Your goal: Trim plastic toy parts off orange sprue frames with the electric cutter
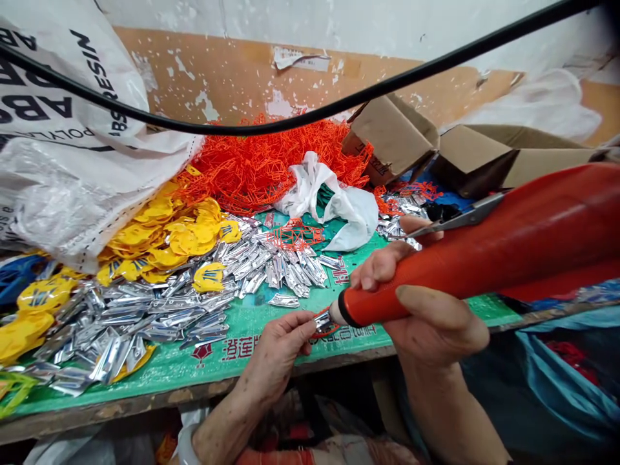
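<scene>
In the middle foreground my left hand (pixel 283 349) is closed, thumb and fingers pinching a small shiny silver piece (pixel 321 320) with an orange part under it. My right hand (pixel 426 323) wraps round a thick red tube-shaped tool (pixel 460 258) with a metal lever along its top. The tool's black-ringed, pale tip (pixel 336 312) points down-left and meets or nearly meets the silver piece; contact is partly hidden. Loose silver pieces (pixel 165 310) lie heaped left of my hands, with yellow plastic parts (pixel 184 232) among and behind them.
Orange lattice-like plastic parts (pixel 252 168) pile up at the back, beside a white plastic bag (pixel 353 216). Open cardboard boxes (pixel 392 135) stand back right. A printed sack (pixel 62 174) leans at left. One black cable (pixel 310 119) hangs across above the green-covered table (pixel 188 368).
</scene>
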Demonstrator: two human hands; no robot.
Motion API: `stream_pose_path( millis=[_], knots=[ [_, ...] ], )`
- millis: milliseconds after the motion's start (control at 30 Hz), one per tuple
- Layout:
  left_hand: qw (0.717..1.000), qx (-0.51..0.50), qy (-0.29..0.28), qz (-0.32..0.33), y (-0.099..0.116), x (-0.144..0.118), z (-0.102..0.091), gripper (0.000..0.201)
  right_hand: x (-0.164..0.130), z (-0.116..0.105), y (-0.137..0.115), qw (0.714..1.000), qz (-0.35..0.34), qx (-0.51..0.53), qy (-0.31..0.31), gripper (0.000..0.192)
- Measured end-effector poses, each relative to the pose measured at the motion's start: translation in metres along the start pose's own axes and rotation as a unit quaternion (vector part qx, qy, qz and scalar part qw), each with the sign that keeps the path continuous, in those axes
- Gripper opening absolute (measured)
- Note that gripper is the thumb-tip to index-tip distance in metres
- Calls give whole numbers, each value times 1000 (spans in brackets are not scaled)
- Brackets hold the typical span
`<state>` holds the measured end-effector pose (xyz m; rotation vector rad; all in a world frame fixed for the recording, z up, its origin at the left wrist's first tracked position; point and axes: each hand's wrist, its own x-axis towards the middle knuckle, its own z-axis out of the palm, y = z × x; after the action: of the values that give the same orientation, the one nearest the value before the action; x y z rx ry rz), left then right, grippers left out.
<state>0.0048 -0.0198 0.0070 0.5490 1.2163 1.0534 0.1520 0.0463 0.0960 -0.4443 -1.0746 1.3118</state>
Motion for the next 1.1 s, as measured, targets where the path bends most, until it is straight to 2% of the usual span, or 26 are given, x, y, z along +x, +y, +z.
stream_pose_path(
  millis=[367, 667, 1100],
  knots=[
    [1000, 5, 0, 6, 0, 1, 2, 22, -3, -3, 3, 1000, 4, 17, 4, 25],
    [1000, 9, 5, 22, -1, 0, 3, 21, -1, -2, 5, 1000, 5, -22, 10, 27],
    [1000, 2, 11, 17, -2, -1, 5, 22, -3, 2, 5, 999, 5, -20, 27, 28]
  ],
)
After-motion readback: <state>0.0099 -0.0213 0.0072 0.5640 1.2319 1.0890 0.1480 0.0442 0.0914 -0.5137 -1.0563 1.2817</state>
